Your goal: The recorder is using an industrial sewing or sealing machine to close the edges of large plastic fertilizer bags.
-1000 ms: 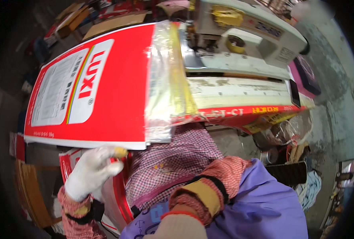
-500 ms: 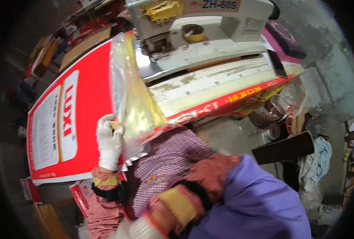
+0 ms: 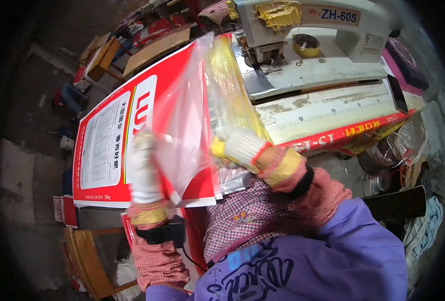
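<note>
A large red and white woven sack (image 3: 112, 145) lies on the sewing table in front of me. A clear plastic liner (image 3: 185, 120) sticks out of its open right end. My left hand (image 3: 143, 170), in a white glove, grips the liner's near left edge. My right hand (image 3: 237, 146), gloved white with yellow fingertips, holds the liner's right side beside the yellowish bag mouth (image 3: 227, 90). Both hands lift the liner above the sack.
A grey-white industrial sewing machine (image 3: 307, 45) stands just right of the sack on a worn table (image 3: 332, 110) with a red front edge. Cardboard and boxes (image 3: 152, 47) lie behind. More red sacks (image 3: 64, 208) and a wooden frame (image 3: 82, 251) sit at lower left.
My right hand has come up from my lap and taken the liner's right side. My left hand now grips the liner. The liner is pulled up and spread wider.
</note>
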Demonstrator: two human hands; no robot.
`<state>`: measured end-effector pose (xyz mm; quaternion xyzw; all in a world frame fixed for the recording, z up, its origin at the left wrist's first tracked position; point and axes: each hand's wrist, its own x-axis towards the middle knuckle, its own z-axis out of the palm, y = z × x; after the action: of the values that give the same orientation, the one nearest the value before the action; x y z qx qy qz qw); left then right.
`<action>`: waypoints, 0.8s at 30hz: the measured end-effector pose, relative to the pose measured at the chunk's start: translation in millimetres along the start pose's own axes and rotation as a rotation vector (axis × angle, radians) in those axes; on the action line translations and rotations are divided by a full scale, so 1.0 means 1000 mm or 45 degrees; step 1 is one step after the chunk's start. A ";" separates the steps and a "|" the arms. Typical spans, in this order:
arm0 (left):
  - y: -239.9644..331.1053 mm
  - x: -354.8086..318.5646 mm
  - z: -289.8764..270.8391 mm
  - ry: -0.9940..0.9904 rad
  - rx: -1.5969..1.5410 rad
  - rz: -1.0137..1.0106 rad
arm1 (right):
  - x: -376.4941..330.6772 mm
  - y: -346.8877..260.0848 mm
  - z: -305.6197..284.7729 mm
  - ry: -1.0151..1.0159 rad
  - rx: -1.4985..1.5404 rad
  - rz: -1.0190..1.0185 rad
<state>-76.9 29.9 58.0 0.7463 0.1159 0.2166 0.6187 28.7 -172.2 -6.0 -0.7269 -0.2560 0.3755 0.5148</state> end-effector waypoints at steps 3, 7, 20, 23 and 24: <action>0.032 0.002 -0.046 0.042 0.032 0.212 | -0.022 -0.015 0.002 0.227 -0.562 -0.211; 0.035 -0.009 -0.003 0.012 0.465 0.366 | 0.005 -0.031 0.049 0.273 -1.071 -0.727; 0.085 -0.119 -0.034 -0.728 0.451 -0.435 | 0.095 -0.057 0.009 0.618 -1.372 -0.509; 0.057 -0.148 -0.033 -1.589 1.102 0.590 | 0.188 -0.002 -0.071 1.512 -0.948 -0.148; 0.053 -0.158 -0.055 -1.628 1.199 0.395 | 0.100 0.011 -0.012 1.401 -0.941 -0.241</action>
<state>-246.9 -2.9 89.2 0.9156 -0.2860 -0.2403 0.1488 96.7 -106.8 -42.1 -0.9154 -0.1306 -0.2090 0.3182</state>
